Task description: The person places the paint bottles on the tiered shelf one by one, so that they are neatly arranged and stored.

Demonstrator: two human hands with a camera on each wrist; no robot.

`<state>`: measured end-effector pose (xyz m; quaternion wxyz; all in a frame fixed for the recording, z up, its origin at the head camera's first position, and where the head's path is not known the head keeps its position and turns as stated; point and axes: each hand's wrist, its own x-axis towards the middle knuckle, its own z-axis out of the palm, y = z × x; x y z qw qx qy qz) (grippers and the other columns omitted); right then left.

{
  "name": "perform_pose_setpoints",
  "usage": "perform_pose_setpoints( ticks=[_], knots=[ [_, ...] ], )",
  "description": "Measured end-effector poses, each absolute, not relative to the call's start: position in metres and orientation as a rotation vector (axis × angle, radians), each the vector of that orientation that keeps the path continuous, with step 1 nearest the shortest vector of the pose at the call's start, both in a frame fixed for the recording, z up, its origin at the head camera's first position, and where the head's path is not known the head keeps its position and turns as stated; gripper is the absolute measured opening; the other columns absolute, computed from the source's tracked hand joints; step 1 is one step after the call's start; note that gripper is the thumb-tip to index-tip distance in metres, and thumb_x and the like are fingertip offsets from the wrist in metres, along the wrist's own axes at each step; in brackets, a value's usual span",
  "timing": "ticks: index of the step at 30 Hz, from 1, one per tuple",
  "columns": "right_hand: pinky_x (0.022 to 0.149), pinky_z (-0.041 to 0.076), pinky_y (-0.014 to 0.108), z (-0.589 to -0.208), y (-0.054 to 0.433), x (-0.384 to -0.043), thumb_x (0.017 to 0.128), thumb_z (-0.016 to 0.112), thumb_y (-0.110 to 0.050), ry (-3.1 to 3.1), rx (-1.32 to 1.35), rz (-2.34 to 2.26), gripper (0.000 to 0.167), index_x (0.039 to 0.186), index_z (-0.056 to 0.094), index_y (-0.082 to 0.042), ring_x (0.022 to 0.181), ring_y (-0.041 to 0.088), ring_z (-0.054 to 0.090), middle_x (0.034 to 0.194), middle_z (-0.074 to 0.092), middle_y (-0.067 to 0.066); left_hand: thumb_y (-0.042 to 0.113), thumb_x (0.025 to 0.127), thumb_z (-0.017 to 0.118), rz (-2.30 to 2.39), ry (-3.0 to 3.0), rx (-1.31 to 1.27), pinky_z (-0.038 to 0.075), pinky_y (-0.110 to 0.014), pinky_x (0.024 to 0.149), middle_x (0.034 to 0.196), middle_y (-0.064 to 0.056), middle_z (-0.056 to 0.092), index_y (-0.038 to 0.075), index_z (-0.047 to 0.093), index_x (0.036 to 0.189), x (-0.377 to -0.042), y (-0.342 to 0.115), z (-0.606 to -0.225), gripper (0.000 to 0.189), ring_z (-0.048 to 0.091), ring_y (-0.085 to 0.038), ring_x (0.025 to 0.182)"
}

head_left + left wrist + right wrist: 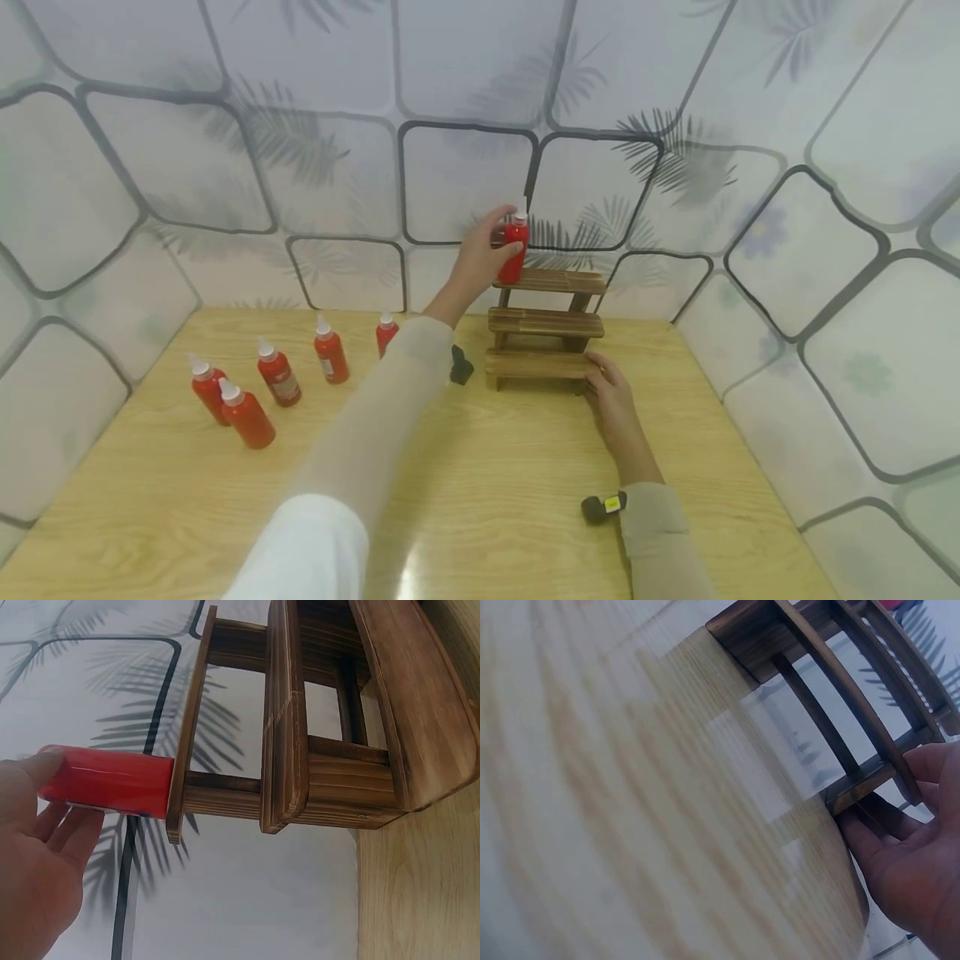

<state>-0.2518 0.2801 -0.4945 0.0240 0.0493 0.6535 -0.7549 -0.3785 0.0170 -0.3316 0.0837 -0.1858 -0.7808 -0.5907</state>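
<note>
A red squeeze bottle [517,232] with a white nozzle cap stands upright over the left end of the top step of a brown three-step wooden stand [543,364]. My left hand [478,257] holds it, thumb on one side and fingers on the other. In the left wrist view the base of the bottle [120,782] meets the top board. The right hand [615,404] grips the right end of the lowest step. Seen from the right wrist, thumb and fingers close around the end of the stand [840,690].
Several more red squeeze bottles [250,419] stand on the left of the light wooden table [480,500]; one [386,332] is partly behind my left sleeve. A patterned wall [337,183] rises behind the stand. Small black devices [594,510] sit at both wrists.
</note>
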Motion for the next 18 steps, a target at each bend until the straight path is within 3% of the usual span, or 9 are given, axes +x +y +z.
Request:
perform_pose_setpoints(
  ticks=[7,14,18],
  knots=[
    [0.12,0.036,0.036,-0.495,0.278,-0.255,0.107,0.048,-0.02,2.041,0.153,-2.338,0.05,0.154,0.035,-0.006,0.145,0.032,0.038,0.162,0.03,0.015,0.011,0.098,0.065,-1.744,-2.358,-0.548,0.053,-0.046,0.103,0.147,-0.009,0.053,0.026,0.042,0.152,-0.376,0.017,-0.327,0.06,0.057,-0.024,0.126],
    [0.119,0.037,0.036,-0.496,0.278,-0.256,0.107,0.048,-0.02,2.063,0.152,-2.32,0.05,0.154,0.035,-0.007,0.145,0.032,0.039,0.162,0.031,0.015,0.024,0.098,0.067,-1.655,-2.4,-0.547,0.05,-0.046,0.106,0.157,-0.01,0.042,0.03,0.023,0.16,-0.368,0.01,-0.327,0.076,0.05,-0.026,0.133],
    [0.12,0.036,0.037,-0.496,0.279,-0.254,0.107,0.048,-0.022,2.103,0.159,-2.29,0.05,0.154,0.037,-0.009,0.145,0.031,0.04,0.162,0.032,0.014,0.027,0.099,0.064,-1.678,-2.373,-0.49,0.049,-0.047,0.107,0.157,-0.01,0.042,0.027,0.021,0.161,-0.357,-0.002,-0.334,0.076,0.05,-0.029,0.134]
  ],
)
